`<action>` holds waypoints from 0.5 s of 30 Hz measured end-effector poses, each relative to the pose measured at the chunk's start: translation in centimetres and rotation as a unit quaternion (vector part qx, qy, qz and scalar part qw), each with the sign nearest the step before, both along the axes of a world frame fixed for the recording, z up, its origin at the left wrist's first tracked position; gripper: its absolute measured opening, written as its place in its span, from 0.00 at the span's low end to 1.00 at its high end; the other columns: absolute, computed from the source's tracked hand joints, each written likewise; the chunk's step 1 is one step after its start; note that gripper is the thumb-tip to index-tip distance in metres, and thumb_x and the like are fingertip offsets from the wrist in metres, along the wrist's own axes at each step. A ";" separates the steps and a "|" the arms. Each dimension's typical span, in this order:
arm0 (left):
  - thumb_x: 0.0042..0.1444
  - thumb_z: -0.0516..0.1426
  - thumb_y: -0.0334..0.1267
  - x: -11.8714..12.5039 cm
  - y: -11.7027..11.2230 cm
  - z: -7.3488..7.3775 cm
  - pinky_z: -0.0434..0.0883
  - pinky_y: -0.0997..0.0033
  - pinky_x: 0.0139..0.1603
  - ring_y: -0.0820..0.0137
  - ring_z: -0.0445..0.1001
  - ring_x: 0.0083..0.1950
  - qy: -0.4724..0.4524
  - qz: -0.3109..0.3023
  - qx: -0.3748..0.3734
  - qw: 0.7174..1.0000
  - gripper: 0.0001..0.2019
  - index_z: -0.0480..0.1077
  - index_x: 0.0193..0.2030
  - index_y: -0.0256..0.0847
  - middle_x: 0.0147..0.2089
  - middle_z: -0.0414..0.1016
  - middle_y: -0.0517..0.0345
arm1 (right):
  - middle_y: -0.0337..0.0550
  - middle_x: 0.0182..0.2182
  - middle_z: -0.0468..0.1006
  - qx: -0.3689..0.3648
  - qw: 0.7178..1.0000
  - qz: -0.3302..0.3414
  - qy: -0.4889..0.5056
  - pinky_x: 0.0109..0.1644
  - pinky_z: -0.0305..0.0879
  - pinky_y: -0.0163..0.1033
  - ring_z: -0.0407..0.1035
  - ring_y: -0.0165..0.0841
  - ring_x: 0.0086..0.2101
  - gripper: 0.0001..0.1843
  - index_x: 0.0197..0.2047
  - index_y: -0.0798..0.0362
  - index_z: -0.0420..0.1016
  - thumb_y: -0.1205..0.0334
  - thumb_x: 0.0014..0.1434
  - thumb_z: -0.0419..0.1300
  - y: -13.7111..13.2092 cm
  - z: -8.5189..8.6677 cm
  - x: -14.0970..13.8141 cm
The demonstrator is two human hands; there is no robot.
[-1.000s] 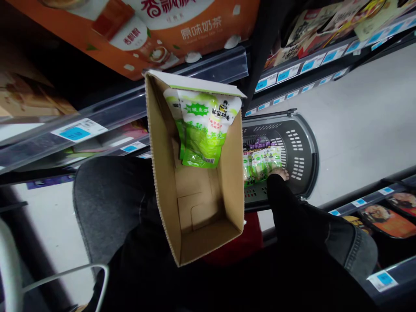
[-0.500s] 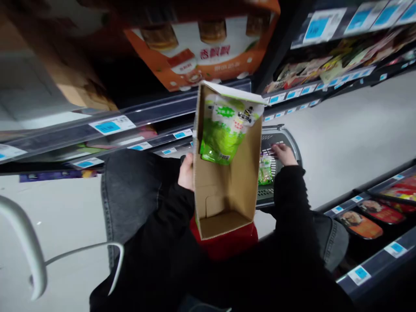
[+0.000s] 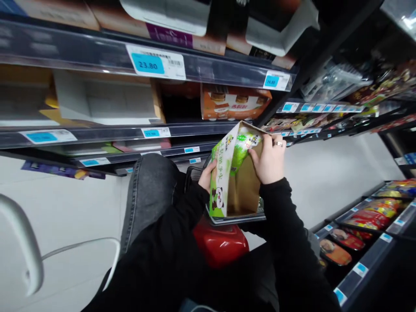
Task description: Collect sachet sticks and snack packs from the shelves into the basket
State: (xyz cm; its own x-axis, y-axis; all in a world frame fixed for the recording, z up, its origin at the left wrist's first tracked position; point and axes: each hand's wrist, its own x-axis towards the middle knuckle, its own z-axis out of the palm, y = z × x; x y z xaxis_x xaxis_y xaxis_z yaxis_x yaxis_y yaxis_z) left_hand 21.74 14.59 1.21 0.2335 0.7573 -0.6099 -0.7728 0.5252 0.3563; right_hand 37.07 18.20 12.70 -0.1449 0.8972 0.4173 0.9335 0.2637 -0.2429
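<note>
An open cardboard display box (image 3: 221, 173), white and green outside with a panda printed on it, is held upright in front of me, brown inside. At its upper end inside stands a green and white snack packet (image 3: 239, 152). My left hand (image 3: 207, 176) grips the printed left side, its fingers partly hidden. From the other side my right hand (image 3: 272, 159), with a ring on one finger, is closed over the right edge, thumb inside near the packet. Beneath the box the grey shopping basket (image 3: 224, 220) is mostly covered.
Ahead run store shelves (image 3: 97, 56) with price tags and an orange drinks carton (image 3: 234, 104). A lower shelf (image 3: 367, 255) of packaged food lies to the right. A glossy red object (image 3: 221, 245) sits between my legs. A white curved handle (image 3: 24, 242) is at left.
My right hand has moved up from the basket onto the box's right edge. The box has turned, showing its printed left side, and is now over the basket. The view takes in more shelves.
</note>
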 end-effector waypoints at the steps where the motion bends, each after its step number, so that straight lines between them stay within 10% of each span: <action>1: 0.57 0.51 0.42 0.1 0.0 0.4 0.73 0.65 0.49 0.62 0.78 0.39 -0.004 0.005 -0.016 1.000 0.15 0.75 0.41 0.36 0.28 0.78 0.54 | 0.58 0.47 0.61 -0.001 1.000 -0.026 0.008 0.52 0.55 0.60 0.56 0.48 0.49 0.23 0.49 0.57 0.64 0.58 0.51 0.61 0.2 -0.4 -0.2; 9: 0.57 0.53 0.42 0.7 0.1 0.6 0.71 0.66 0.53 0.62 0.78 0.43 -0.048 0.003 -0.009 0.999 0.16 0.74 0.45 0.36 0.32 0.80 0.54 | 0.49 0.42 0.62 -0.042 0.990 -0.113 0.079 0.50 0.55 0.58 0.54 0.43 0.46 0.12 0.32 0.53 0.64 0.55 0.51 0.61 0.8 -0.8 -0.6; 15: 0.57 0.52 0.44 0.5 0.7 0.2 0.68 0.63 0.58 0.62 0.76 0.48 -0.043 0.040 0.046 0.997 0.20 0.71 0.50 0.33 0.38 0.80 0.52 | 0.40 0.32 0.68 -0.042 0.968 0.029 0.247 0.47 0.61 0.45 0.62 0.33 0.37 0.12 0.30 0.51 0.60 0.54 0.59 0.54 -3.4 1.0 0.3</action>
State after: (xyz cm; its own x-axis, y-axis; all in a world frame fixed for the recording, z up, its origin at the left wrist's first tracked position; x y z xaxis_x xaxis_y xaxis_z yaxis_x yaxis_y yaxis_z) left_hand 22.19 15.28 1.46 0.2195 0.8268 -0.5178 -0.8407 0.4296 0.3297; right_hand 37.36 14.81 13.65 0.0023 0.9270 0.3752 0.6825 0.2728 -0.6781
